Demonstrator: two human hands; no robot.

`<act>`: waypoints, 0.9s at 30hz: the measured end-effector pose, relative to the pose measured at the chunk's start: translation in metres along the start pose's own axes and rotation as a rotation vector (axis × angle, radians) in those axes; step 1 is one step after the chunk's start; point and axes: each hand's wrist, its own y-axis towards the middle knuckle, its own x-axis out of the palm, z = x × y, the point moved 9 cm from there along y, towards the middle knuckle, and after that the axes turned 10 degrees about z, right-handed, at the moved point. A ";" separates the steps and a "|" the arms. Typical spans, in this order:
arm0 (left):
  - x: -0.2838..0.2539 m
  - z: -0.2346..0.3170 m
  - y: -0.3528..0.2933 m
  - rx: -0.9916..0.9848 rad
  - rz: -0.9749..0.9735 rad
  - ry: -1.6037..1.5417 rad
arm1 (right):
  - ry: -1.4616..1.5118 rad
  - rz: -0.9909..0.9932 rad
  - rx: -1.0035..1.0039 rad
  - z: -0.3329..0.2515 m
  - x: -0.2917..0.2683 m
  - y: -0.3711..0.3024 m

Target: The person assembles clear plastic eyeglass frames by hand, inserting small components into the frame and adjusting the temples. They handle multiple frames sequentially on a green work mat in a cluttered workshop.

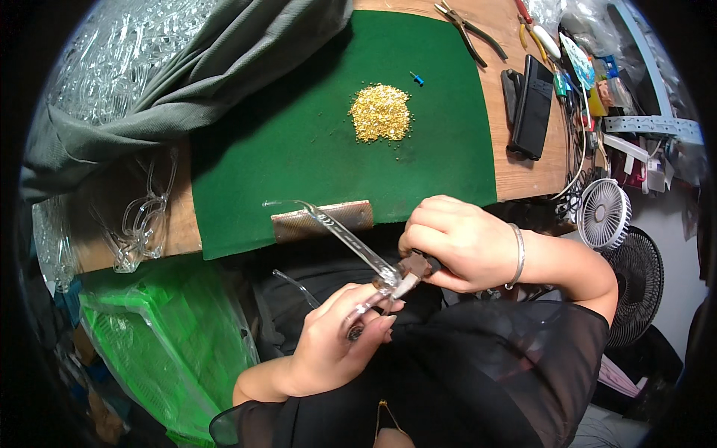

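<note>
My left hand (336,343) is closed around a clear plastic eyeglass frame (345,237), held in front of the table's near edge. One long temple points up and to the left, over a small flat block (325,222) at the edge of the mat. My right hand (459,243), with a bangle on its wrist, is closed on a tool with a brownish metal head (414,266). That head meets the frame near its hinge corner; the tool's handle is hidden by my fingers. Small gold-coloured pieces (381,112) lie heaped on the green mat (269,149) beyond both hands.
A blue pin (417,79) lies beside the heap. Pliers (472,36) and a black device (532,104) are at the right, with a white fan (603,214) nearer. Several clear frames (142,220), a grey cloth (187,89) and a green bag (160,336) are at the left.
</note>
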 end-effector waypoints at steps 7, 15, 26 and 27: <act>-0.008 -0.007 0.002 -0.138 -0.023 -0.349 | -0.144 0.351 0.354 0.070 -0.030 -0.014; -0.008 -0.007 0.005 -0.126 -0.043 -0.407 | -0.282 0.541 0.399 0.110 -0.012 0.000; -0.001 -0.003 0.011 -0.324 -0.006 -0.394 | -0.013 0.423 0.476 0.107 -0.011 0.001; -0.001 -0.003 0.011 -0.308 0.005 -0.415 | 0.191 0.428 0.535 0.096 -0.012 0.000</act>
